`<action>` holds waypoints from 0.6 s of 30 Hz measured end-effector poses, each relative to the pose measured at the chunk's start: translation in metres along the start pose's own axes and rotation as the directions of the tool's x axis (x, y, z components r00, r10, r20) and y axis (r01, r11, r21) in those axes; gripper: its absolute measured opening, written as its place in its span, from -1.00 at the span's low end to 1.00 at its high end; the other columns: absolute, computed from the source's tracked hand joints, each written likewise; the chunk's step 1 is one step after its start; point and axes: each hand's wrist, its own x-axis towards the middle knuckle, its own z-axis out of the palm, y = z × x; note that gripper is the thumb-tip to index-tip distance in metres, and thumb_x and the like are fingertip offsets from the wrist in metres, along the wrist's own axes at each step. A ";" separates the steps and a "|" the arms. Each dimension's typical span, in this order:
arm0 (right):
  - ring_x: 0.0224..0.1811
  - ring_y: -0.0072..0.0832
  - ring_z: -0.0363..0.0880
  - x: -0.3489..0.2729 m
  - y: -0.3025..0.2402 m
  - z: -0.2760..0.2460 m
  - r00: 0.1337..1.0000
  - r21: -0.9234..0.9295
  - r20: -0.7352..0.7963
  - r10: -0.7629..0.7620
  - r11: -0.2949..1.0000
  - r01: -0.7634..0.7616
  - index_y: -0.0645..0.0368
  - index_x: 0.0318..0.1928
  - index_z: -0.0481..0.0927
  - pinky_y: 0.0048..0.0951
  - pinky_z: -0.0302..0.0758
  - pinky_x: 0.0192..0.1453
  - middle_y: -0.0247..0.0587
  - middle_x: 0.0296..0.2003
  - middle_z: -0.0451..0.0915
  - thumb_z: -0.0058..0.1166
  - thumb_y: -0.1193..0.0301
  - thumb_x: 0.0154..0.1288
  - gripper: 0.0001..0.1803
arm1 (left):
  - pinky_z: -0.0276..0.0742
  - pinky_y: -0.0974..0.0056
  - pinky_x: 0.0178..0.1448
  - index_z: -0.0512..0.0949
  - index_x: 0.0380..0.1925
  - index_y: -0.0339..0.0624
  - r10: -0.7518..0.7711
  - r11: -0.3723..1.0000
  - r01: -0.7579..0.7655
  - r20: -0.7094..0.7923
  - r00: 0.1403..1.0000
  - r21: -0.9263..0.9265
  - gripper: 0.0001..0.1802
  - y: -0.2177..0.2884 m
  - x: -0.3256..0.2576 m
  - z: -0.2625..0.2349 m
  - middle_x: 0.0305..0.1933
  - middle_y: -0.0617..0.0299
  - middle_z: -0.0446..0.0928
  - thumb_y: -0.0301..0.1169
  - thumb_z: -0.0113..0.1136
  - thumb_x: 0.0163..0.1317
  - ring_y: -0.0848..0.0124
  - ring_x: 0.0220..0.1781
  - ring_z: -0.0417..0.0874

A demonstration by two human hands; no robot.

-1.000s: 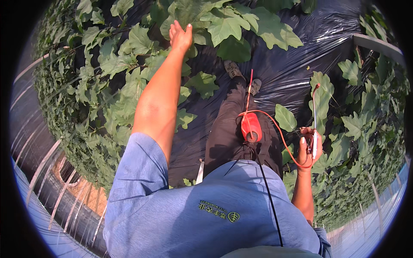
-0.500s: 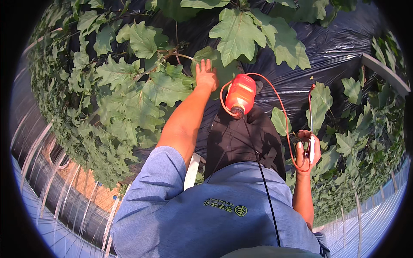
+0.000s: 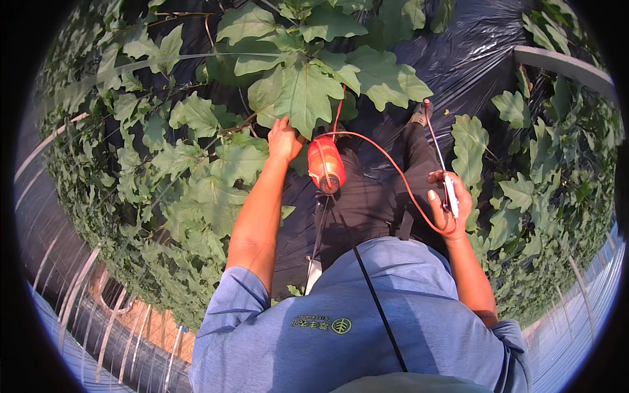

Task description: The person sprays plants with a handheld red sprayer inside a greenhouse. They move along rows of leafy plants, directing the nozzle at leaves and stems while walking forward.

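Note:
My left hand (image 3: 284, 140) reaches into the plant, its fingertips at the edge of a broad lobed green leaf (image 3: 308, 98). Those fingers look loosely extended, partly bent, and I see nothing held in them. My right hand (image 3: 464, 200) is closed round the white handle (image 3: 451, 195) of a spray wand. From it a thin metal tube (image 3: 436, 141) points up and away to a small red tip. An orange hose (image 3: 386, 159) loops from the wand's handle to a red-orange bottle (image 3: 325, 164), which hangs in front of my legs on a black cord (image 3: 370, 281).
Dense leafy plants (image 3: 190, 177) crowd the left, with more foliage (image 3: 524, 196) on the right. Black plastic sheeting (image 3: 468, 59) covers the ground ahead. A grey curved strip (image 3: 563, 65) crosses at the far right. My shoe (image 3: 419, 114) stands on the sheeting.
My left hand has shifted left and slightly nearer, its fingers less spread against the leaf. The bottle has swung left, and my right hand with the wand has moved up and left.

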 end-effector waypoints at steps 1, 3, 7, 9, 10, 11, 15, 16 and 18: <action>0.01 -0.21 0.82 0.009 0.002 -0.008 1.000 -0.004 0.007 -0.017 1.000 0.017 0.39 0.17 0.64 -0.26 0.69 0.22 0.04 -0.04 0.78 0.43 0.42 0.41 -0.56 | 0.54 -0.19 0.56 0.69 0.37 -0.11 0.094 0.968 -0.118 -0.114 0.989 -0.222 -0.33 0.003 -0.010 -0.006 0.47 -0.16 0.64 -0.01 0.44 0.35 -0.26 0.59 0.53; -0.01 -0.20 0.82 0.029 0.010 -0.028 0.998 -0.013 0.026 -0.049 0.999 0.049 0.40 0.17 0.64 -0.28 0.69 0.20 0.04 -0.05 0.78 0.43 0.43 0.40 -0.56 | 0.58 -0.13 0.53 0.65 0.43 -0.08 -0.122 0.880 0.115 0.015 0.992 -0.460 -0.30 0.026 -0.024 -0.009 0.44 -0.20 0.67 0.04 0.41 0.39 -0.28 0.52 0.61; -0.05 -0.22 0.82 0.083 0.036 -0.073 0.996 0.072 0.046 -0.078 0.995 0.075 0.36 0.18 0.65 -0.31 0.70 0.13 0.00 -0.07 0.79 0.45 0.45 0.38 -0.57 | 0.57 0.06 0.55 0.53 0.55 -0.30 -0.223 0.721 0.247 0.121 0.967 -0.648 -0.29 0.079 -0.064 -0.015 0.45 -0.16 0.70 -0.11 0.38 0.55 0.07 0.49 0.72; -0.06 -0.22 0.82 0.115 0.050 -0.101 0.993 0.111 0.066 -0.100 0.990 0.092 0.35 0.17 0.66 -0.30 0.70 0.13 -0.02 -0.07 0.78 0.48 0.47 0.35 -0.56 | 0.60 0.12 0.55 0.49 0.58 -0.30 -0.315 0.606 0.420 0.281 0.907 -0.675 -0.32 0.117 -0.085 -0.030 0.45 -0.17 0.69 -0.28 0.41 0.57 0.14 0.50 0.71; -0.07 -0.22 0.82 0.132 0.058 -0.119 0.991 0.088 0.077 -0.111 0.991 0.104 0.35 0.16 0.66 -0.30 0.70 0.12 -0.02 -0.07 0.78 0.49 0.47 0.35 -0.56 | 0.60 0.08 0.56 0.47 0.62 -0.23 -0.344 0.554 0.453 0.303 0.889 -0.698 -0.31 0.144 -0.097 -0.042 0.48 -0.18 0.66 -0.36 0.42 0.55 0.10 0.51 0.69; -0.07 -0.22 0.82 0.144 0.063 -0.134 0.988 0.088 0.078 -0.134 0.988 0.127 0.34 0.16 0.66 -0.29 0.70 0.12 -0.02 -0.08 0.78 0.49 0.47 0.35 -0.56 | 0.58 0.06 0.58 0.41 0.68 -0.13 -0.356 0.442 0.499 0.365 0.860 -0.745 -0.24 0.172 -0.111 -0.056 0.58 -0.19 0.56 -0.40 0.43 0.54 0.10 0.56 0.65; -0.08 -0.22 0.82 0.192 0.082 -0.203 0.996 0.098 0.061 -0.066 0.993 0.060 0.34 0.15 0.69 -0.27 0.71 0.10 -0.04 -0.10 0.79 0.50 0.47 0.34 -0.57 | 0.20 -0.06 0.85 0.16 0.82 0.03 0.074 0.567 0.194 0.284 0.956 -0.801 0.27 0.303 -0.132 -0.142 0.79 -0.04 0.28 -0.38 0.71 0.14 -0.05 0.83 0.26; -0.08 -0.22 0.83 0.204 0.088 -0.216 0.997 0.096 0.044 -0.065 0.994 0.061 0.34 0.17 0.70 -0.28 0.71 0.10 -0.04 -0.10 0.79 0.49 0.46 0.35 -0.57 | 0.19 -0.06 0.86 0.15 0.81 0.01 0.116 0.585 0.149 0.264 0.958 -0.797 0.29 0.335 -0.129 -0.160 0.82 -0.04 0.21 -0.39 0.71 0.11 0.00 0.85 0.22; -0.08 -0.20 0.84 0.227 0.098 -0.239 0.995 0.030 0.049 -0.083 0.996 0.082 0.32 0.19 0.71 -0.28 0.71 0.10 -0.05 -0.10 0.80 0.50 0.44 0.35 -0.55 | 0.24 -0.05 0.85 0.23 0.78 0.01 0.240 0.612 -0.018 0.165 0.957 -0.791 0.27 0.391 -0.113 -0.186 0.81 -0.05 0.21 -0.39 0.75 0.07 -0.03 0.85 0.22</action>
